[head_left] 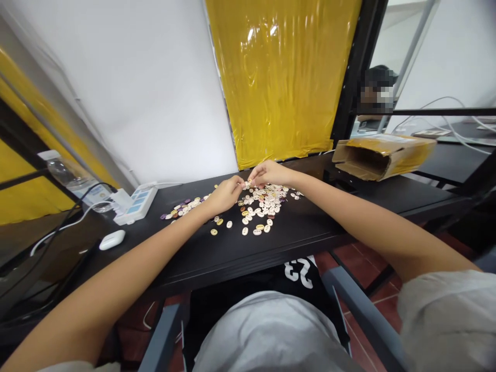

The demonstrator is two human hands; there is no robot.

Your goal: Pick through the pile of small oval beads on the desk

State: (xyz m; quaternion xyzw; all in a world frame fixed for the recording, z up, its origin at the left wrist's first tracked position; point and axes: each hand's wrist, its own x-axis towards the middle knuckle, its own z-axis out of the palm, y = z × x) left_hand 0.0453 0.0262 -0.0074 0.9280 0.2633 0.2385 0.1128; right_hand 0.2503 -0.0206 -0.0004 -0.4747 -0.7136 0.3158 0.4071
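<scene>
Many small oval buttons lie on the black table (310,219). A mostly white pile of buttons (267,204) spreads under and in front of my hands, with some yellow and brown ones mixed in. My left hand (227,194) reaches in from the left, its thumb and fingers pinched at a small pale button (247,185). Close against it, my right hand (269,174) is closed at the fingertips on a pale button too. Both sets of fingertips nearly meet above the pile; they partly hide what they hold. Behind my left forearm is a smaller group of white, purple and brown buttons (186,206).
A white power strip (139,204), an earbud case (112,240) and a plastic bottle (73,175) are on the left. An opened cardboard box (383,155) lies at the right. Yellow sheeting (287,77) covers the panel behind. Another person (377,88) appears beyond the frame.
</scene>
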